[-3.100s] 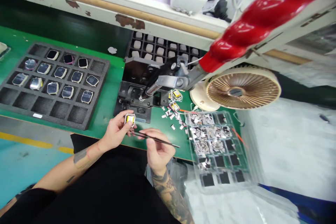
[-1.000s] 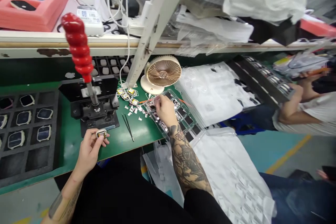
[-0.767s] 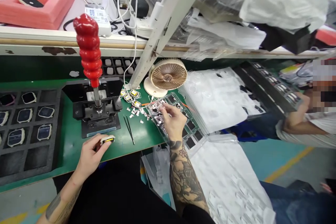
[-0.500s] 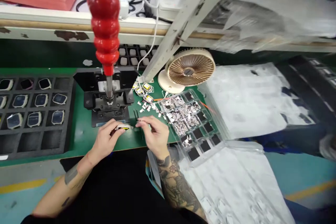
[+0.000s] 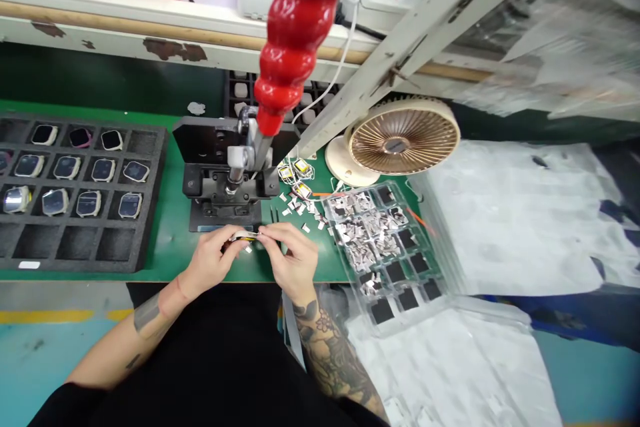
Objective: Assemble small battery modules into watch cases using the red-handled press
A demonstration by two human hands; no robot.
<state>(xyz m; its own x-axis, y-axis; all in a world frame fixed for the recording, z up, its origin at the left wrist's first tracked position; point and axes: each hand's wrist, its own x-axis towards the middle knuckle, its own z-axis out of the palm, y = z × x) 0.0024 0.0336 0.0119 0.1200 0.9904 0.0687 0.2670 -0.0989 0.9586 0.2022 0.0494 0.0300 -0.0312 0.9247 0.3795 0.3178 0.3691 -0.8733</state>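
Observation:
My left hand (image 5: 213,260) is closed on a smartwatch case (image 5: 243,236), held edge-on above the front of the green bench. A yellow strip shows along its side. My right hand (image 5: 291,260) has its fingertips pinched together at the case's right end; what lies between them is too small to make out. Dark tweezers (image 5: 274,215) are tucked in this hand, their tips pointing away past the fingers. Just behind both hands stands a black press (image 5: 227,180) with a red ribbed handle (image 5: 287,73). A small white piece (image 5: 247,249) lies below the case.
At left is a black foam tray (image 5: 150,213) with several smartwatches. Right of the press lie loose white tabs (image 5: 295,203) and yellow-centred parts (image 5: 302,190). A clear compartment tray (image 5: 373,313) holds many tabs. A fan (image 5: 395,147) and a slanted post (image 5: 400,60) stand behind.
My right fingertips have moved left and now meet the watch case; before, they were a little apart from it. The tweezers have shifted back in the hand. The whole view has shifted.

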